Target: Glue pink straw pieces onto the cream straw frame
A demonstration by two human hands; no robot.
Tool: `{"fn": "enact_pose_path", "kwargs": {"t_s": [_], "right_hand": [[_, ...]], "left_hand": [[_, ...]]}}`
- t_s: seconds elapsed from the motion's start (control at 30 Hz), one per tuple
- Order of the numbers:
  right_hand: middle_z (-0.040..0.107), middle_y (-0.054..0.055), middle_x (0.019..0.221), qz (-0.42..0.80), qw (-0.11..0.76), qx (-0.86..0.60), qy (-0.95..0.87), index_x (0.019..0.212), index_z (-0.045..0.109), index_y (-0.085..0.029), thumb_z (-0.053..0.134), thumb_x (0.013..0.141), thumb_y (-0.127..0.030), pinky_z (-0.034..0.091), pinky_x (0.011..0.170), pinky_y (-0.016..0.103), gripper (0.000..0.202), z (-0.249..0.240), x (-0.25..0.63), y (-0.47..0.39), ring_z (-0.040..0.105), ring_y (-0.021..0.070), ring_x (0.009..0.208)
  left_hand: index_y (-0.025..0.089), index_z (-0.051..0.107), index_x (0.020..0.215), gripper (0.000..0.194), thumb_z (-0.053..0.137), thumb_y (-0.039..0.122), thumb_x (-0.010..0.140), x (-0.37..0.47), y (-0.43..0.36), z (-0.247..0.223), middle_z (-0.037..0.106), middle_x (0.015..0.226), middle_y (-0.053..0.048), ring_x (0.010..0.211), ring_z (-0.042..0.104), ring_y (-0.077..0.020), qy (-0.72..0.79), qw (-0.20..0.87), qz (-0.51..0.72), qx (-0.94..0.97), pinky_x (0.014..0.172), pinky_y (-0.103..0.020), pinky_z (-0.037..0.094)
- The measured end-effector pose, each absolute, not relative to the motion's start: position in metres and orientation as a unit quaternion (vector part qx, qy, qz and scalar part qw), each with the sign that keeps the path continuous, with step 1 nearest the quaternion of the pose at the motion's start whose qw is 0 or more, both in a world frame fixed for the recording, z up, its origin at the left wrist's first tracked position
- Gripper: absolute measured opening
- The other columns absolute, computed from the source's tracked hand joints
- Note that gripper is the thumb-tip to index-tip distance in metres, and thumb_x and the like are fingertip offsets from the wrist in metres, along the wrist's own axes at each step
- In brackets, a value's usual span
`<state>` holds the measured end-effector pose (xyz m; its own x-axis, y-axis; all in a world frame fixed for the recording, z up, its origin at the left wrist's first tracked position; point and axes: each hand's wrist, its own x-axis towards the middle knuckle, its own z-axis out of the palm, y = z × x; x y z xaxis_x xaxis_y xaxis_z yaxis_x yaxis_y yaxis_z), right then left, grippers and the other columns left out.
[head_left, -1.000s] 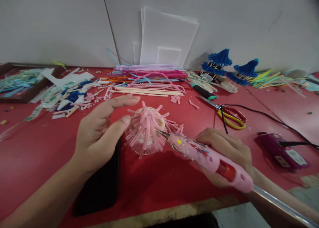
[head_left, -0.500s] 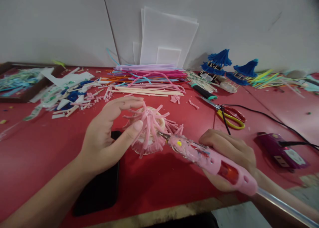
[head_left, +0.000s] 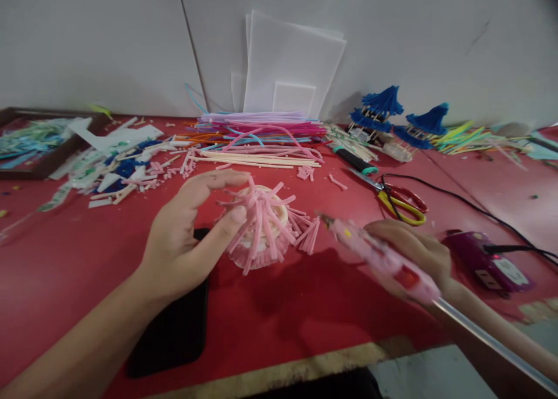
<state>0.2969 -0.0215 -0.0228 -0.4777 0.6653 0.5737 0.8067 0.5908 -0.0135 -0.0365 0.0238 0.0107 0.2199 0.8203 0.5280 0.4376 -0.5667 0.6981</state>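
1. The pink-strip model (head_left: 261,227) stood near the middle of the red table (head_left: 279,323), its strips fanning down from a peak over a pale round ring.
2. The left hand (head_left: 196,230) curved around the model's left side, half open, thumb against the strips and forefinger by the peak; whether it gripped firmly, I could not tell.
3. The right hand (head_left: 410,251) was closed around a blurred glue gun (head_left: 383,259), whose clear stick (head_left: 492,338) ran out toward the near right corner.
4. Red surface stretched from the model to the worn near edge (head_left: 314,367), with a black phone (head_left: 174,329) lying left of that stretch, partly under the left wrist.
5. On the right, loose pink strips (head_left: 309,236) lay just beside the model; scissors (head_left: 401,204) and a purple box (head_left: 490,262) bounded the space farther right.
6. On the far side, a bundle of coloured sticks (head_left: 261,135) limited the room before the wall.
7. Half a second earlier the nozzle had been at the model's strips; now it was apart, to the right.
8. Compared with a second earlier, the left thumb reached farther right over the strips.
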Motion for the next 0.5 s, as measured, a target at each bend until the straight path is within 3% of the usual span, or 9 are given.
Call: {"fn": "enact_pose_path", "kwargs": {"t_s": [0.17,0.33,0.4,0.5], "right_hand": [[0.069,0.015,0.089,-0.156,0.147,-0.552,-0.806,0.103,0.059,-0.011,0.048,0.078,-0.011,0.053,0.073,0.040,0.028,-0.042,0.312,-0.005,0.067,0.0291,0.081],[0.065,0.019,0.098,-0.160,0.068,-0.594,-0.785,0.111,0.062,-0.009,0.043,0.081,-0.010,0.050,0.080,0.049,0.035,-0.035,0.308,-0.004,0.061,0.0341,0.093],[0.064,0.020,0.101,-0.157,0.083,-0.589,-0.788,0.113,0.062,-0.009,0.044,0.085,-0.012,0.048,0.083,0.051,0.033,-0.023,0.297,-0.002,0.059,0.0350,0.097],[0.067,0.013,0.100,-0.083,0.170,-0.492,-0.850,0.112,0.062,-0.013,0.047,0.089,-0.013,0.048,0.088,0.044,0.027,-0.004,0.275,0.004,0.060,0.0278,0.097]], "left_hand": [[0.024,0.063,0.123,0.032,0.060,0.023,0.091,-0.035,0.025,0.011,0.068,0.123,-0.005,0.118,0.062,-0.0236,0.427,0.200,0.466,0.749,0.104,-0.041,0.047],[0.022,0.065,0.120,0.029,0.060,0.020,0.091,-0.034,0.025,0.012,0.070,0.119,-0.005,0.114,0.064,-0.0213,0.430,0.177,0.474,0.748,0.102,-0.037,0.048],[0.021,0.065,0.118,0.028,0.059,0.020,0.092,-0.032,0.026,0.013,0.071,0.118,-0.005,0.113,0.065,-0.0210,0.426,0.173,0.485,0.744,0.102,-0.037,0.049],[0.021,0.067,0.114,0.025,0.059,0.017,0.091,-0.031,0.027,0.013,0.072,0.113,-0.004,0.108,0.066,-0.0191,0.413,0.168,0.519,0.729,0.099,-0.035,0.051]]}}
